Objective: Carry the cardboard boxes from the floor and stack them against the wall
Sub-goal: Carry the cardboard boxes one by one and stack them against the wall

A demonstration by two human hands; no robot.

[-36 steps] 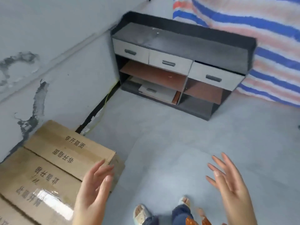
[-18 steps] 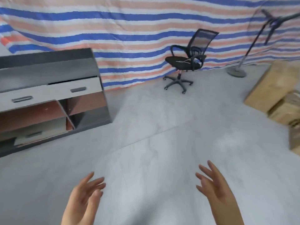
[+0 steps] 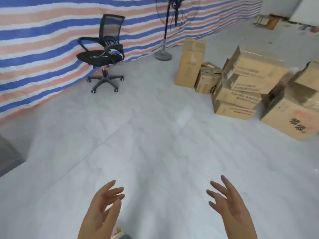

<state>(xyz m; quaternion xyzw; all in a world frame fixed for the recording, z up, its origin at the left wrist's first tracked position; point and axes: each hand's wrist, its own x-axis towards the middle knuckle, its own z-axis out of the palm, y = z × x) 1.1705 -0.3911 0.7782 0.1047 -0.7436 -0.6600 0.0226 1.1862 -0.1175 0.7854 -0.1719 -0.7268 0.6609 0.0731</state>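
A heap of brown cardboard boxes lies on the grey floor at the right. A tall upright box [image 3: 189, 64] stands at its left end. Stacked flat boxes [image 3: 241, 90] with printed text sit in the middle, the top one tilted. A larger box [image 3: 291, 118] with dark characters lies nearest, at the right edge. My left hand [image 3: 103, 207] and my right hand [image 3: 229, 206] hover low in front of me, fingers spread, palms facing each other, holding nothing. Both hands are well short of the boxes.
A black office chair [image 3: 101, 56] on castors stands by the striped blue, white and red tarpaulin [image 3: 43, 40]. A standing fan [image 3: 164, 54] rises behind the boxes. A dark cabinet corner [image 3: 6, 152] shows at the left edge. Clutter lies at the far right.
The view has swung right, away from the wall stack and the drawer cabinet, toward the heap of boxes on the floor. Both hands stay empty and spread.
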